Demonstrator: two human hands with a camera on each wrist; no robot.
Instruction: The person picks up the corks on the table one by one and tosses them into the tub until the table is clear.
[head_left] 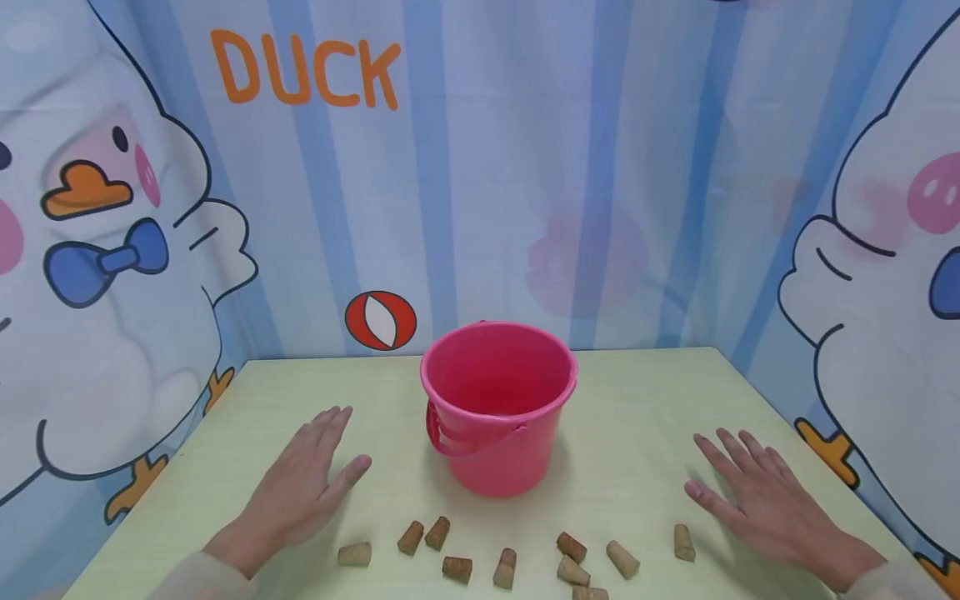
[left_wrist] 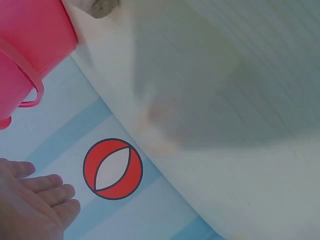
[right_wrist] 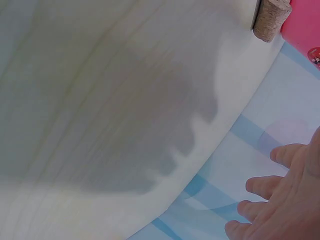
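A pink bucket (head_left: 498,450) stands upright toward the back middle of the table, its handle folded down at the front. Several brown corks lie scattered in front of it. My left hand (head_left: 303,479), fingers straight, is left of the bucket; nearest to it is a pale cork (head_left: 355,554). Over on the right side, my right hand (head_left: 765,504) has its fingers spread and holds nothing, with a cork (head_left: 684,542) just left of it. The left wrist view shows the bucket's side (left_wrist: 35,30); in the right wrist view a cork (right_wrist: 271,20) appears near the bucket.
The pale table (head_left: 637,400) ends at a striped blue curtain (head_left: 510,167) behind and at both sides. Duck drawings and a red ball print (head_left: 380,321) decorate the curtain. One cork (head_left: 590,593) is cut off by the head view's lower border.
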